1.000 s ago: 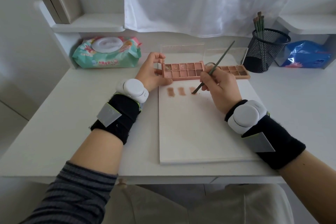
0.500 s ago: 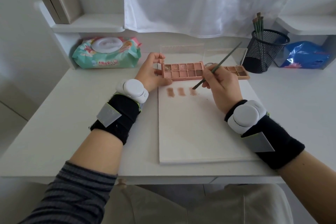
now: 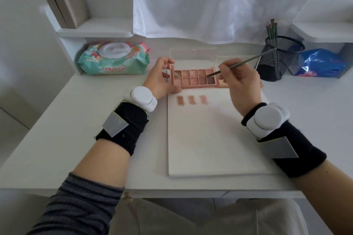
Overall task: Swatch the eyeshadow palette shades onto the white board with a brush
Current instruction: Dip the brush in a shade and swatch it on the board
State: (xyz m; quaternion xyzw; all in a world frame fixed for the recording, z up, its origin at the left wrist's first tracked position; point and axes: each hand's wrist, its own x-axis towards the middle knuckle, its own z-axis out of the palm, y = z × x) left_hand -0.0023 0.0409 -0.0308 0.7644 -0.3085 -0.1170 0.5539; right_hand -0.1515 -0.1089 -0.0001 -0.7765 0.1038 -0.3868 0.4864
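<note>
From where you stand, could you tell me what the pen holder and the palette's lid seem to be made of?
The pen holder looks like black metal wire mesh, matte: you can see through its fine grid. The palette's lid seems to be clear rigid plastic, glossy: the desk shows through it and only its edges catch light. It could be acrylic; I cannot tell.
</note>
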